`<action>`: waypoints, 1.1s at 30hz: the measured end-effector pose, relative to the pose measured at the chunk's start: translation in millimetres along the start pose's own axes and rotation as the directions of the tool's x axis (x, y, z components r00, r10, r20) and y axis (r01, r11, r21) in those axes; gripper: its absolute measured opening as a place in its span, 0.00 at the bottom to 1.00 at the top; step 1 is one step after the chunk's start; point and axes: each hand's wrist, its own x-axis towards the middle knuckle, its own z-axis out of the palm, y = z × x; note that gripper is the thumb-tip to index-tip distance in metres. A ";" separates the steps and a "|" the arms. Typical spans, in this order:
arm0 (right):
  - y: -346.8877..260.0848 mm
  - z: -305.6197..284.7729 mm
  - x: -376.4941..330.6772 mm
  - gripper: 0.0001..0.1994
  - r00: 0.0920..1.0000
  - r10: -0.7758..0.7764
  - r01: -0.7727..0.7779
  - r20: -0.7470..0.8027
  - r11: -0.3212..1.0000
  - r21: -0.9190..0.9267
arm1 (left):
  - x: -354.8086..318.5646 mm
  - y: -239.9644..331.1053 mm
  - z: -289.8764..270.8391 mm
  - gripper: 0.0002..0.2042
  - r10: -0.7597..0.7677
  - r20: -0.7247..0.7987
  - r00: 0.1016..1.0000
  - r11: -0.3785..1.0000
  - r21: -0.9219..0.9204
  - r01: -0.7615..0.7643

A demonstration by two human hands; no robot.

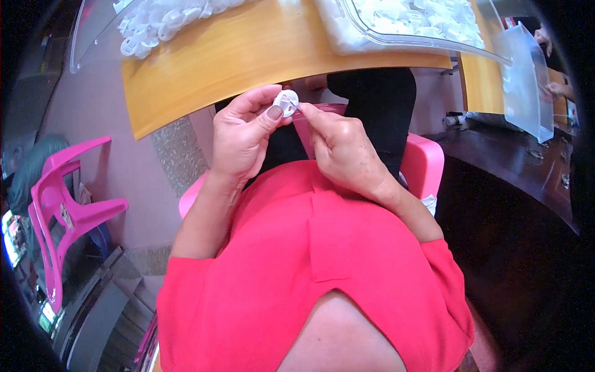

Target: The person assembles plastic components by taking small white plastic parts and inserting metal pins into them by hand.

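Observation:
My left hand [243, 133] pinches a small round white plastic part [287, 98] with openings in its face, the thumb lying on its front. Close against the part's right edge is my right hand [349, 147], its fingers curled and the index fingertip meeting the thumb. A thin bit shows at that fingertip, too small to name. Both hands are above my lap, just in front of the table's near edge.
On the wooden table [248, 53], many similar white parts [170, 20] lie in a clear tray at left. Another clear tray [427, 42] at right holds more. A pink chair [74, 204] stands left. Far right are a translucent bin [527, 87] and another person's hand [559, 91].

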 end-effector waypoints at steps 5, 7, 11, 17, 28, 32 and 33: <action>5.4 14.8 2.4 0.16 0.996 -0.056 0.056 -0.066 0.998 0.002 | 3.9 1.4 -9.2 0.14 -0.034 0.039 0.999 0.999 0.036 0.033; 6.3 16.8 0.8 0.17 0.995 -0.061 0.061 -0.076 0.998 0.003 | 2.7 1.9 -7.7 0.14 -0.038 0.031 0.999 0.999 0.026 0.037; 4.3 13.4 -1.6 0.20 0.993 -0.112 0.106 -0.037 0.984 -0.140 | -0.6 3.1 1.2 0.13 -0.034 0.000 0.999 0.999 -0.025 0.034; -3.7 7.5 0.7 0.16 0.987 -0.154 0.160 0.049 0.902 -0.401 | -2.7 2.0 3.1 0.13 0.003 -0.016 1.000 1.000 -0.002 -0.003; -25.5 -6.4 7.2 0.07 0.946 -0.083 0.306 0.312 0.541 -0.783 | -4.1 -10.4 0.8 0.10 0.101 0.015 0.995 0.900 0.425 -0.098; -27.4 -5.9 4.0 0.10 0.903 -0.093 0.420 0.419 0.397 -0.816 | -4.3 -9.9 2.4 0.11 -0.030 -0.012 0.999 0.886 0.462 0.033; -29.2 -6.6 3.1 0.10 0.884 -0.076 0.462 0.462 0.296 -0.836 | -4.0 -10.3 1.3 0.11 -0.033 -0.013 0.999 0.887 0.461 0.035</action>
